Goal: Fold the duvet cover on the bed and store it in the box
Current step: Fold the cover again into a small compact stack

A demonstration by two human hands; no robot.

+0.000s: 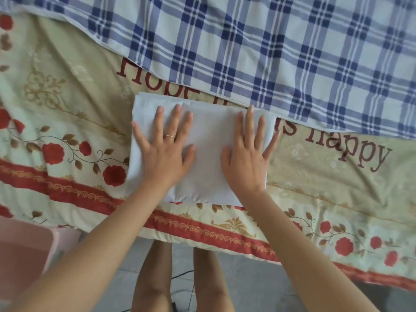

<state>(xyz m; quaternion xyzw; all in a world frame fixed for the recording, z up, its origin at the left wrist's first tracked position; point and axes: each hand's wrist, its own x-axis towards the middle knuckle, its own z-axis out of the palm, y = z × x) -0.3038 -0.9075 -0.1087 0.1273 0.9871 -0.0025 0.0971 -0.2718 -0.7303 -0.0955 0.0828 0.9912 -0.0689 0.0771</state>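
Folded duvet cover (207, 140): plain, pale bluish-white, stacked in several layers into a compact rectangle. Flat on the bed (74, 104) near its front edge, long side running 9 to 3 o'clock, layered edges fanned at the 10 o'clock corner. Pink box (24, 251) at 8 o'clock from it, beside the bed, top open, only partly in view.

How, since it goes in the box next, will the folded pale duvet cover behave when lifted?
Probably floppy: the duvet cover is thin layered cloth, so edges may sag beyond the left hand and right hand. Likely light for its bulk. Stacked layers might slide apart.
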